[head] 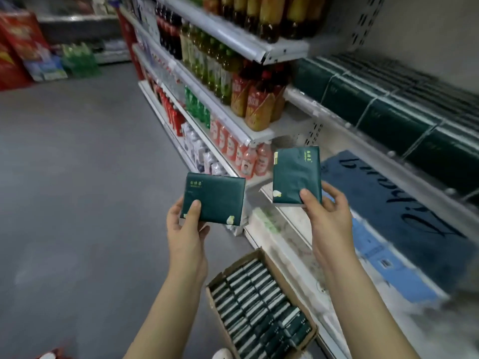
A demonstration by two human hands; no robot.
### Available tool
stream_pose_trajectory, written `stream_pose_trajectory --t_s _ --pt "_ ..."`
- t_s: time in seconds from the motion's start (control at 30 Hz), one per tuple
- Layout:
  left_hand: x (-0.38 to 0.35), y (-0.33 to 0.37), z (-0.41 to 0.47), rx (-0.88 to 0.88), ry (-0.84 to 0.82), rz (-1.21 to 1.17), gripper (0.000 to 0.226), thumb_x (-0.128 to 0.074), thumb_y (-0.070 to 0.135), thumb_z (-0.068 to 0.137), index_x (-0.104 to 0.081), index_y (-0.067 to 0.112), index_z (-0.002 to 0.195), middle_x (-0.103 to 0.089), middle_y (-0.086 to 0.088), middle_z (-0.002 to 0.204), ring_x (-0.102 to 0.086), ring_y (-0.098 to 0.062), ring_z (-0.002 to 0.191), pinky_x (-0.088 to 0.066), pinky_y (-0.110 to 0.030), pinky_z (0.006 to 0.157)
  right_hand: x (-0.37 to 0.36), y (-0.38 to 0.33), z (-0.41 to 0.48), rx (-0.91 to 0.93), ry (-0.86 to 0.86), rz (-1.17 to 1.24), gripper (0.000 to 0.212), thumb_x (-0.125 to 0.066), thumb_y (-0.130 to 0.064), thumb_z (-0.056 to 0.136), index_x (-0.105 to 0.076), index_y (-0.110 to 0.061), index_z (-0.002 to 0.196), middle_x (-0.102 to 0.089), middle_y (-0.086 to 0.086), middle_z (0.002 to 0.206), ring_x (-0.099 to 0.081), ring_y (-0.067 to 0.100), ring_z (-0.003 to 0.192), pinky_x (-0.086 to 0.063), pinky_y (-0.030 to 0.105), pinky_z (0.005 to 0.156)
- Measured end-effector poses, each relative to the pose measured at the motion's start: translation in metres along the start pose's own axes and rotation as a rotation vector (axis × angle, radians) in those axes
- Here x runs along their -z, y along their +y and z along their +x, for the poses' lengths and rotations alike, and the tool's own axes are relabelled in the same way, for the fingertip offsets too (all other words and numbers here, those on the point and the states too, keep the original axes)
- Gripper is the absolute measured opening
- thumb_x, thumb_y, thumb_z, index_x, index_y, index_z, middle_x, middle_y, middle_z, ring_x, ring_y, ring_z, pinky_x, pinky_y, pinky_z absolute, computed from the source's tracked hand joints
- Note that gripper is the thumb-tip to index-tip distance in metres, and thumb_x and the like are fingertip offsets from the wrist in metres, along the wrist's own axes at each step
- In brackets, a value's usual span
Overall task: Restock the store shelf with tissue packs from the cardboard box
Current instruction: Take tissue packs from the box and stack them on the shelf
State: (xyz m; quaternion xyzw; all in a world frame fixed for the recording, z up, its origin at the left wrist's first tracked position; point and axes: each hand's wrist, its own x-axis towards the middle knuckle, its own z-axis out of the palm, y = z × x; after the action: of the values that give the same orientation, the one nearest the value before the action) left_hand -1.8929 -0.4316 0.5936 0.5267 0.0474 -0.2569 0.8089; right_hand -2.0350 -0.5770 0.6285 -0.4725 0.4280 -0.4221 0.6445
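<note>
Tissue packs lifted, one in each hand, above the cardboard box

We hold two dark green tissue packs in the air above the cardboard box (309,338), which sits on the grey floor (77,177) at the foot of the shelving. Our left hand (185,229) grips the left pack (213,198) by its lower edge, up and to the left of the box: the thumb lies on the front face and the fingers are curled behind it. Our right hand (329,211) holds the right pack (296,174) the same way, higher above the box, clamped between the thumb in front and the fingers behind. The two packs are apart, both face-on to us.

The box is open and filled with rows of the same green packs (256,301) standing on edge. Up and to the right of the box, a shelf rail (337,117) carries a long row of matching stocked packs (388,110). Drink bottles (256,104) fill the shelves beyond the box.
</note>
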Motion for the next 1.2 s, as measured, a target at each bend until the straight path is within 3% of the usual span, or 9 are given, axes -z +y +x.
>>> stream_pose_trajectory --t_s 0.1,0.3,0.43,0.5,0.63,0.7,0.83,1.03,1.2 --pt "-0.034 0.023 -0.024 0.000 -0.110 -0.085 0.020 -0.056 0.012 0.096 -0.050 0.018 0.114 -0.065 0.000 0.105 -0.066 -0.010 0.083 -0.054 -0.028 0.074 0.023 -0.044 -0.016 0.096 0.058 0.033 0.030 -0.070 -0.009 0.087 -0.055 -0.028 0.105 -0.071 -0.002 0.105 -0.070 0.009 0.093 -0.054 0.024 0.080" --pt "-0.104 0.054 -0.090 -0.007 -0.422 -0.062 0.014 -0.052 0.006 0.097 -0.044 0.017 0.099 -0.061 -0.014 0.109 -0.065 -0.029 0.096 -0.060 -0.033 0.068 0.086 -0.119 -0.046 0.321 0.137 0.068 0.030 -0.067 -0.012 0.090 -0.059 -0.025 0.116 -0.070 -0.006 0.108 -0.069 0.004 0.090 -0.051 0.014 0.064" --pt "-0.133 0.053 -0.137 -0.051 -0.568 0.011 0.017 -0.053 0.004 0.096 -0.040 0.015 0.092 -0.060 -0.020 0.112 -0.062 -0.039 0.108 -0.054 -0.051 0.089 0.135 -0.147 -0.068 0.392 0.166 0.102 0.027 -0.065 -0.010 0.091 -0.060 -0.027 0.111 -0.073 -0.005 0.102 -0.069 0.009 0.087 -0.053 0.020 0.064" --pt "-0.145 0.043 -0.164 -0.050 -0.618 0.016 0.019 -0.054 0.005 0.095 -0.040 0.015 0.089 -0.061 -0.017 0.106 -0.060 -0.042 0.111 -0.051 -0.057 0.091 0.166 -0.159 -0.082 0.421 0.189 0.097 0.026 -0.065 -0.009 0.091 -0.061 -0.027 0.109 -0.075 -0.008 0.093 -0.069 0.011 0.085 -0.053 0.024 0.067" --pt "-0.165 0.013 -0.223 -0.088 -0.710 0.021 0.017 -0.053 0.004 0.096 -0.041 0.015 0.091 -0.061 -0.010 0.101 -0.062 -0.034 0.102 -0.057 -0.038 0.073 0.233 -0.177 -0.117 0.463 0.222 0.067 0.026 -0.066 -0.008 0.090 -0.061 -0.026 0.108 -0.076 -0.003 0.094 -0.071 0.018 0.090 -0.055 0.032 0.078" --pt "-0.174 -0.004 -0.260 -0.090 -0.747 0.056 0.018 -0.052 0.002 0.096 -0.043 0.017 0.100 -0.061 -0.010 0.106 -0.063 -0.029 0.099 -0.056 -0.037 0.073 0.274 -0.184 -0.139 0.459 0.245 0.049 0.027 -0.067 -0.008 0.089 -0.061 -0.027 0.108 -0.076 -0.002 0.095 -0.071 0.017 0.090 -0.054 0.029 0.075" --pt "-0.185 -0.030 -0.324 -0.120 -0.825 0.115 0.060 -0.048 -0.002 0.096 -0.037 0.044 0.132 -0.063 -0.002 0.105 -0.066 -0.016 0.087 -0.053 -0.037 0.074 0.340 -0.196 -0.178 0.454 0.265 -0.009 0.038 -0.072 -0.005 0.083 -0.061 -0.024 0.115 -0.074 -0.001 0.104 -0.070 0.015 0.097 -0.054 0.024 0.075" --pt "-0.203 -0.059 -0.381 -0.180 -1.045 0.272 0.068 -0.057 0.004 0.094 -0.041 0.062 0.125 -0.058 -0.002 0.119 -0.066 -0.017 0.102 -0.056 -0.032 0.076 0.411 -0.212 -0.221 0.483 0.336 -0.084 0.038 -0.074 -0.005 0.081 -0.062 -0.025 0.112 -0.074 -0.012 0.097 -0.069 0.003 0.090 -0.053 0.014 0.068" --pt "-0.231 -0.073 -0.406 -0.217 -1.200 0.395 0.060 -0.068 0.014 0.088 -0.044 0.054 0.125 -0.063 -0.001 0.113 -0.068 -0.012 0.097 -0.056 -0.038 0.085 0.448 -0.212 -0.221 0.482 0.436 -0.039 0.038 -0.072 -0.007 0.084 -0.062 -0.023 0.117 -0.074 -0.006 0.104 -0.069 0.010 0.099 -0.053 0.029 0.086"
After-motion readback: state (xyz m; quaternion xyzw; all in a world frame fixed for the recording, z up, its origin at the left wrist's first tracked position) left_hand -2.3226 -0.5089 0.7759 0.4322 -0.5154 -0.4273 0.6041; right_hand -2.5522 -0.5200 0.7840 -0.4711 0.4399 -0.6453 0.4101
